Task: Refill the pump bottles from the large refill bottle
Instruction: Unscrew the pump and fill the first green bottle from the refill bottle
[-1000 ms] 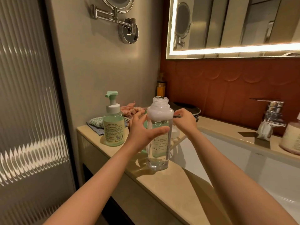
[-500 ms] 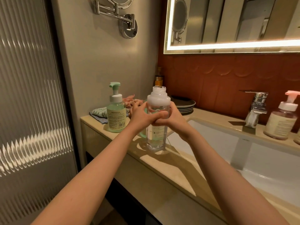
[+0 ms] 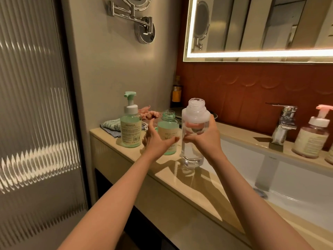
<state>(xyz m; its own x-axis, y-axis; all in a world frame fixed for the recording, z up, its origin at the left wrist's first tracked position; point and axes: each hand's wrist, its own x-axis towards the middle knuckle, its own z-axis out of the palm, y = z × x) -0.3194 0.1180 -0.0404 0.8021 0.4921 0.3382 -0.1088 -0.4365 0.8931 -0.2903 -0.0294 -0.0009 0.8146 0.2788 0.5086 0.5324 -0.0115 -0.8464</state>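
Observation:
A tall clear refill bottle [image 3: 193, 154] with an open threaded neck stands upright just above the beige counter [image 3: 182, 181]. My right hand [image 3: 205, 139] grips its middle. My left hand [image 3: 156, 139] has its fingers spread and hovers in front of a small green bottle [image 3: 169, 127] with no cap. It holds nothing. A green pump bottle [image 3: 130, 127] stands to the left. A pink pump bottle [image 3: 313, 138] stands at the far right beyond the tap.
A chrome tap [image 3: 283, 123] rises behind the white sink basin [image 3: 297, 188]. Folded cloths [image 3: 112, 126] and pink items lie at the counter's back left. Dark plates and an amber bottle [image 3: 176, 92] stand in the corner. A ribbed glass door is left.
My left hand has let go of the clear bottle and opened beside the green capless bottle. My right hand now holds the clear bottle alone. The view shifted right.

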